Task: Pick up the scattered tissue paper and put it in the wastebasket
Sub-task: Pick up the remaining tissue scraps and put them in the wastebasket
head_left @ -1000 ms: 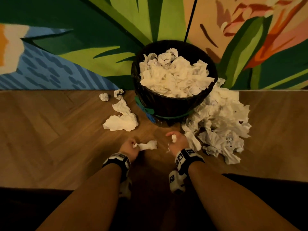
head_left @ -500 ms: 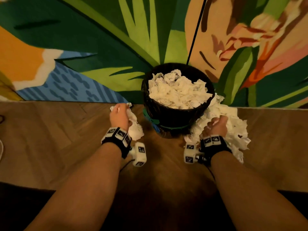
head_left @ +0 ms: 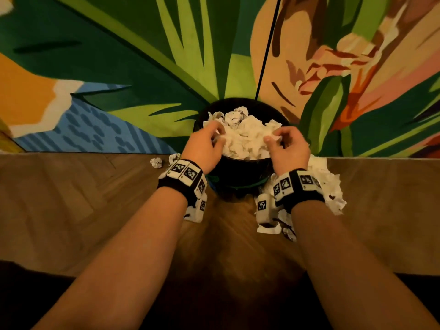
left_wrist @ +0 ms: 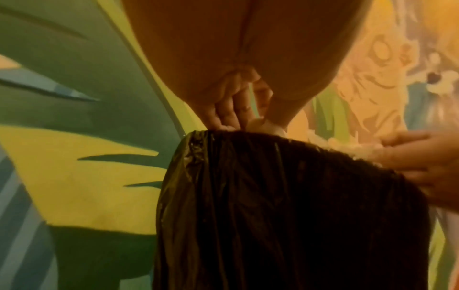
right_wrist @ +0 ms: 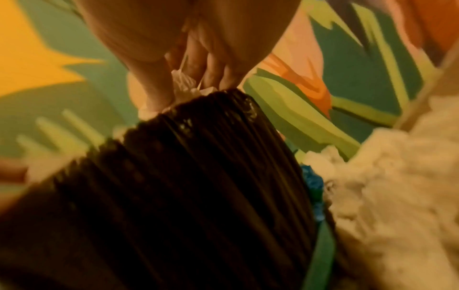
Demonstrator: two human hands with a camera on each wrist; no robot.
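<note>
Painted wall (head_left: 119, 67) w/ big leaves behind, wood floor (head_left: 83, 210) in front. Wastebasket (head_left: 240, 172) stands against the wall, black liner draped over its rim – heaped past the brim w/ tissue paper (head_left: 245, 139), so anything added has to sit on top of the mound.

Big loose pile (head_left: 331, 182) on the floor hard against the basket's right side; that's prob the bulk of what's left. Small crumpled ball (head_left: 156, 162) lies apart on the floor at left.

Both hands over the rim: left hand (head_left: 206, 145) curled round a wad, right hand (head_left: 287, 148) pinching a scrap betw thumb & fingers – held low, likely to set the pieces down w/o toppling the heap.
</note>
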